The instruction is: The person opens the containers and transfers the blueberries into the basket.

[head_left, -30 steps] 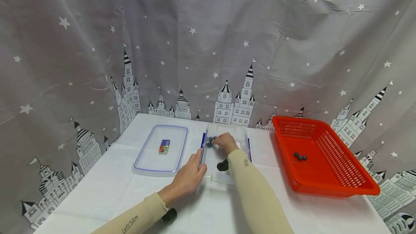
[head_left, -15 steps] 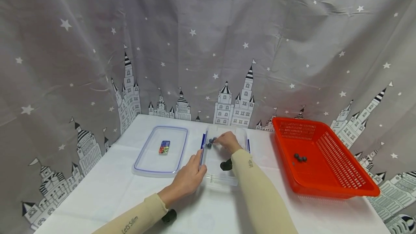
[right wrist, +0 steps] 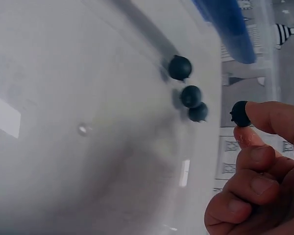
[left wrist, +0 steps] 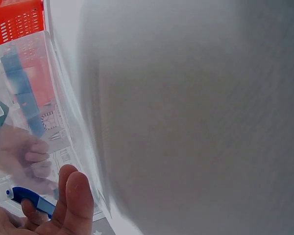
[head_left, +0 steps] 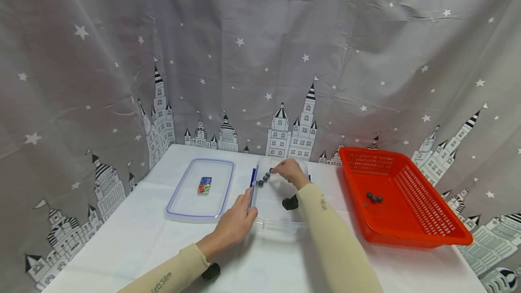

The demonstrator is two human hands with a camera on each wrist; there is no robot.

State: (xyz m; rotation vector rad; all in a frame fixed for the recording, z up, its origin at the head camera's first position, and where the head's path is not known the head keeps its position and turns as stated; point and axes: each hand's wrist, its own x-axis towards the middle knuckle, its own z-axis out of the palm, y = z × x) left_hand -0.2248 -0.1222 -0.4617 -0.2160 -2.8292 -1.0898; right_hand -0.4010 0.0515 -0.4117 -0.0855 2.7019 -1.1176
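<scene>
Between the thumb and index finger of my right hand a blueberry is pinched, raised over the far part of a clear plastic container. Three loose blueberries lie on the container's floor in a short line, near its left side. My left hand grips the container's left edge, by a blue latch flap. Through the clear wall, the left wrist view also shows the right hand.
To the left lies a clear lid with a blue seal, bearing a colorful label. A red perforated basket stands at the right, with several blueberries inside. Behind the white-covered table hangs a grey printed curtain.
My right hand has drawn slightly up and right, lifting the pinched blueberry apart from the other three. The left hand keeps its place on the container's edge.
</scene>
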